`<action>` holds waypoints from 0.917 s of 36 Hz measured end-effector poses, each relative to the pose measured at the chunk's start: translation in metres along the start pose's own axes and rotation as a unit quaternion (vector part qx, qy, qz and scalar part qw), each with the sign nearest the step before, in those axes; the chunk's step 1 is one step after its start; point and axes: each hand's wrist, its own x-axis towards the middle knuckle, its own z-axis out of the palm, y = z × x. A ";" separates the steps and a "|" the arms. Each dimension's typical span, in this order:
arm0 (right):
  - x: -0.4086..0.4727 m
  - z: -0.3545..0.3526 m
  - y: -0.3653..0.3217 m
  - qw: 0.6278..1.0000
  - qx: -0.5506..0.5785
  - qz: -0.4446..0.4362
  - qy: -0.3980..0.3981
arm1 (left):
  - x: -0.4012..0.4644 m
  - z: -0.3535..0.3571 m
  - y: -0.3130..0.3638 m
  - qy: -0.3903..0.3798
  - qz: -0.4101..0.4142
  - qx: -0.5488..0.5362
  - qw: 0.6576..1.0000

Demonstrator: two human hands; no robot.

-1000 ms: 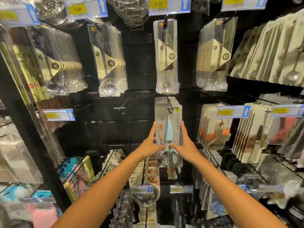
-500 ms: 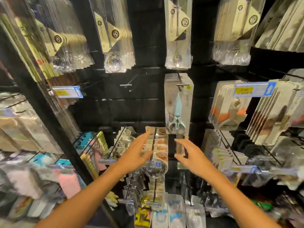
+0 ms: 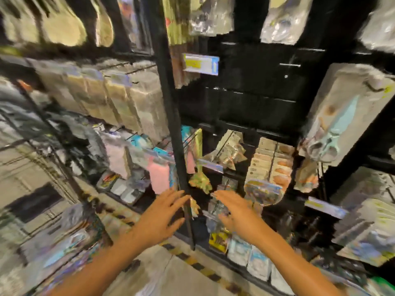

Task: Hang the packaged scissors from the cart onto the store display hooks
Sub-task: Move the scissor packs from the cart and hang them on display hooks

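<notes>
Packaged scissors (image 3: 337,120) hung on hook, left hand (image 3: 159,218) and right hand (image 3: 237,212) well below scissors, fingers spread, holding nothing, view blurred.

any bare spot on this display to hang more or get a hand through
Bare black panel between the upright post and the hung packaged scissors, with an empty hook. Below it and left of the post, packets crowd every peg.
</notes>
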 end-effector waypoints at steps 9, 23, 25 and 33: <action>0.093 0.103 -0.136 0.986 -0.032 -0.113 -0.121 | -0.174 0.016 -0.123 -0.010 -0.194 -0.062 0.979; 0.192 0.266 -0.305 0.931 -0.073 -0.246 -0.260 | -0.413 0.014 -0.224 -0.021 -0.474 -0.110 0.874; 0.202 0.280 -0.317 0.923 -0.083 -0.257 -0.275 | -0.430 0.017 -0.230 -0.022 -0.497 -0.123 0.858; 0.254 0.315 -0.334 0.898 -0.117 -0.277 -0.320 | -0.450 0.048 -0.252 -0.002 -0.527 -0.128 0.840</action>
